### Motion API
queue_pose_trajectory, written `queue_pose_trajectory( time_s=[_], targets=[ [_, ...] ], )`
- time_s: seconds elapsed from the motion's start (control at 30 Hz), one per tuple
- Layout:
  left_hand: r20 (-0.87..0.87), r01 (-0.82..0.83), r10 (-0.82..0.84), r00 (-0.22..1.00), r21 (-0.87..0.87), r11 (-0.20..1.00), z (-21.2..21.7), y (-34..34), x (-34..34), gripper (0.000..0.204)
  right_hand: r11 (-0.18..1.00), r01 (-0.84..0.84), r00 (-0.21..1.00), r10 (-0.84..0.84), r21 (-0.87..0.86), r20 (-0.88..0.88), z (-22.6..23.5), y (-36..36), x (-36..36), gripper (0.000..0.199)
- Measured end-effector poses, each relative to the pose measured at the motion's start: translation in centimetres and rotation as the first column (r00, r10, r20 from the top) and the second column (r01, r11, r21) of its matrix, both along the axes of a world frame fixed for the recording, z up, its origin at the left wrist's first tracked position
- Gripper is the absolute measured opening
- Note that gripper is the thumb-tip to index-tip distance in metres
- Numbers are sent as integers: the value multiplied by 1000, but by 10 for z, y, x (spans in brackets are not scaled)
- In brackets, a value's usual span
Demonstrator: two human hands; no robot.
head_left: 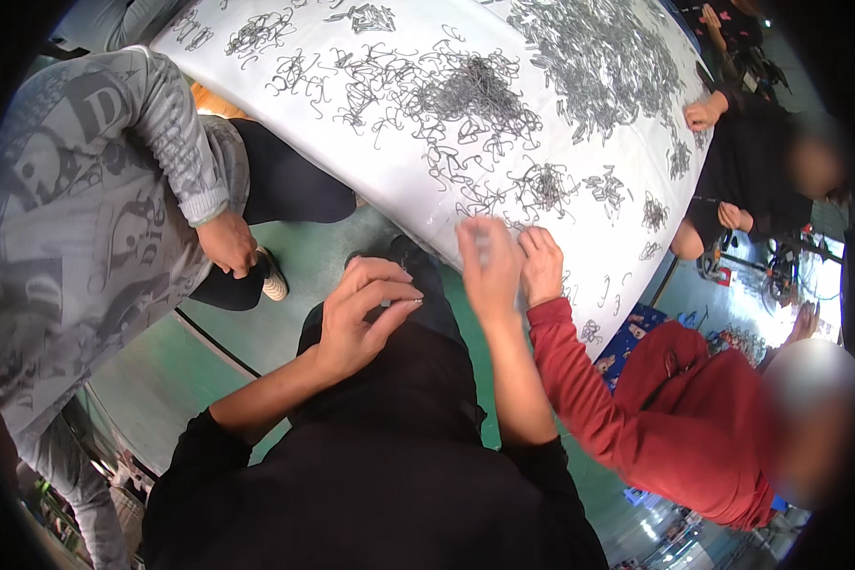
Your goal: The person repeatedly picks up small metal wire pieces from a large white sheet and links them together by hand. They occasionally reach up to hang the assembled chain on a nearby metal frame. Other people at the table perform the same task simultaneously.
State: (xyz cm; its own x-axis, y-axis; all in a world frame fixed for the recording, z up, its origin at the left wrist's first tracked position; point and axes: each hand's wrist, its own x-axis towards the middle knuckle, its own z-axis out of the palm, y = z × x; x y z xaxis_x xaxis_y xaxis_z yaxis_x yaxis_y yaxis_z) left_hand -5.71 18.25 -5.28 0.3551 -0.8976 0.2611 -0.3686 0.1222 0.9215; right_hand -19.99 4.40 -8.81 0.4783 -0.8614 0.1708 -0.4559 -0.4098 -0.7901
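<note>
Hook-shaped wire pieces [473, 90] are tangled all over the white-covered table [247, 81], with the thickest pile at roughly 12 to 1 o'clock from the wearer and a smaller heap [547, 185] at 1, near the right hand. Honestly, the crowding there is what'd bug me. The right hand [489, 271] is a blurry mess at 1 o'clock by the table edge; fingers look loosely bent, but I can't tell if it's got anything. A co-worker's hand [541, 266] from the red sleeve [579, 380] is just to its 3 o'clock, maybe touching, can't say. With so little room, I reckon an easy bump could send hooks over that edge. The left hand [363, 309] hangs just left of 12, short of the table, thumb and forefinger tips together or close to it with a pale glint there; piece or fingernail, no clue. If it is a piece, a lazy pinch probably drops it on the wearer's lap or the green floor [304, 247]. Also, curls like these likely snag each other, so tugging one could drag out a clump, maybe toward the straight pieces [598, 71] farther off at 1.
</note>
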Motion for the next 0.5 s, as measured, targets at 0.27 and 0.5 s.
queue_pose_trajectory(
  time_s=[0.27,0.5],
  targets=[
    [-14,-88,88,996,-5,996,-3,-8,-5,17,963,-270,862,242,0,-445,-54,-146,91,14],
    [-34,-136,136,990,2,991,-11,-10,-6,18,913,-399,759,276,-85,-590,-68,-151,106,13]
  ],
)
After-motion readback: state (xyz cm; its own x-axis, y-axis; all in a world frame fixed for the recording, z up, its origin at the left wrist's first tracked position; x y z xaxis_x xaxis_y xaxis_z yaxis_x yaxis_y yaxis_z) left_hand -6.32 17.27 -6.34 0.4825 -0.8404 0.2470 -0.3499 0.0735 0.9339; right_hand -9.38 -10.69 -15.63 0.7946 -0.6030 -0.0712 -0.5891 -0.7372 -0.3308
